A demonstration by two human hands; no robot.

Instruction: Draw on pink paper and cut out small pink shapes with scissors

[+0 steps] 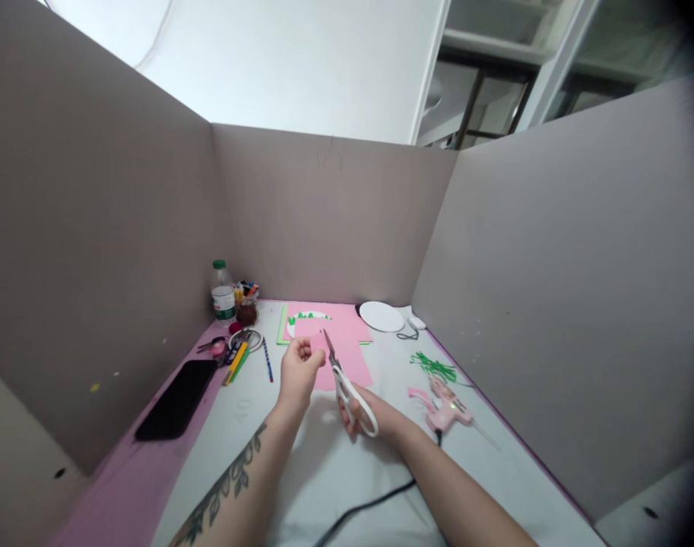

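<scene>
My left hand (pixel 299 369) pinches a small piece of pink paper (pixel 318 343) between thumb and fingers. White-handled scissors (pixel 347 387) are in my right hand (pixel 369 414), with fingers through the handle loops. Their blades point up and away, right beside the pink piece; whether they touch it I cannot tell. Beneath both lies a larger pink sheet (pixel 352 366) on the table. Behind it, a white disc with green pieces (pixel 294 325) rests on stacked pink and green sheets (pixel 347 313), partly covered by pink paper.
At right lie a pink glue gun (pixel 448 410) with a black cord (pixel 375 503), and green strips (pixel 435 368). A white disc (pixel 381 316) sits at the back. On the left are a black phone (pixel 177 399), a yellow cutter (pixel 236 362), a pencil (pixel 267 360) and a bottle (pixel 223 296). Grey partitions (pixel 335 220) enclose the table.
</scene>
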